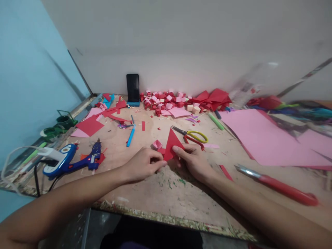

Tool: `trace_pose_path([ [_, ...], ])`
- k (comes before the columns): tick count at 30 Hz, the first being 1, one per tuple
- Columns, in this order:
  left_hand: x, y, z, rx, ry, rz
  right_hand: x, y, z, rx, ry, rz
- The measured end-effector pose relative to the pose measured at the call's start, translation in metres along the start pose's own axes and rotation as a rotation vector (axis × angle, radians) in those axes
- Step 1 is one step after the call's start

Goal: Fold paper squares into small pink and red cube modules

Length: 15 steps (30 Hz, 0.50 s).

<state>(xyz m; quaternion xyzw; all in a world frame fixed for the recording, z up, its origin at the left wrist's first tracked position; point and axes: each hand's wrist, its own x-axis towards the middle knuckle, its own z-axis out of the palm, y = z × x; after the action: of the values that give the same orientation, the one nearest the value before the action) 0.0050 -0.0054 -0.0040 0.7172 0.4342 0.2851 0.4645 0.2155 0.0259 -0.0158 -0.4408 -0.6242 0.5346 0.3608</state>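
Note:
A piece of red paper (171,144), folded to a triangle with its point up, is between my two hands above the board. My right hand (193,160) pinches its right side, thumb in front. At the lower left corner my left hand (144,163) has thumb and forefinger closed on the paper's edge. A small pink folded paper piece (157,144) lies just beyond my left fingers. Past my right hand are scissors (193,135) with one yellow and one red handle.
A blue glue gun (90,157) and a blue power strip (55,166) lie at left. A red-handled knife (282,188) lies at right near pink sheets (267,138). Behind are a phone (133,87) on a stand, a pile of paper cubes (166,100) and a blue pen (131,136).

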Motion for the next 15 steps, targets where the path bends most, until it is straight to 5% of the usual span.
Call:
trace_pose_path([
  [11,-0.0019,0.0007,0.0014,-0.089,0.062,0.024,-0.0041,-0.0040,0.0048,0.093,0.024,0.044],
  [15,-0.0028,0.0001,-0.0003,-0.136,0.119,0.064,-0.0072,-0.0095,0.0062,0.010,-0.104,0.066],
])
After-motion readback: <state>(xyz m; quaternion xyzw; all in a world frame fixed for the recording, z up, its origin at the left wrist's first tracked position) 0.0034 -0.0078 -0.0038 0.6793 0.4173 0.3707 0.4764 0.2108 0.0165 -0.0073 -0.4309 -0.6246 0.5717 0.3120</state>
